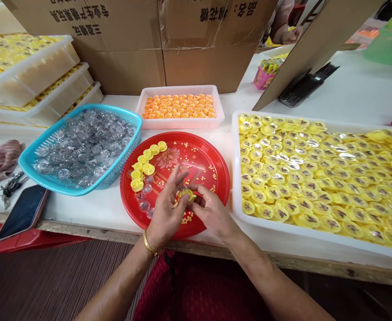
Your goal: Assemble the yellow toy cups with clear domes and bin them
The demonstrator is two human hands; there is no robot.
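Note:
Above the round red tray (220,147), my left hand (169,206) and my right hand (212,209) meet at a small yellow plastic toy cup (186,194). My left thumb presses against it while the other left fingers stretch upward. From the right side, my right thumb and fingertips pinch it. A curved row of similar yellow cups (148,169) lies along the tray's left side. Below them are several clear plastic domes (144,206). Tiny pale yellow pellets (212,168) are scattered over the tray.
A blue basket (134,117) of clear domes stands left, near a phone (23,209), keys (11,187) and cloth (0,162). Behind is a white bin (179,124) of orange pieces. Right stands a large bin (236,178) of yellow cups. Stacked bins (35,84) and cardboard (132,53) border the back.

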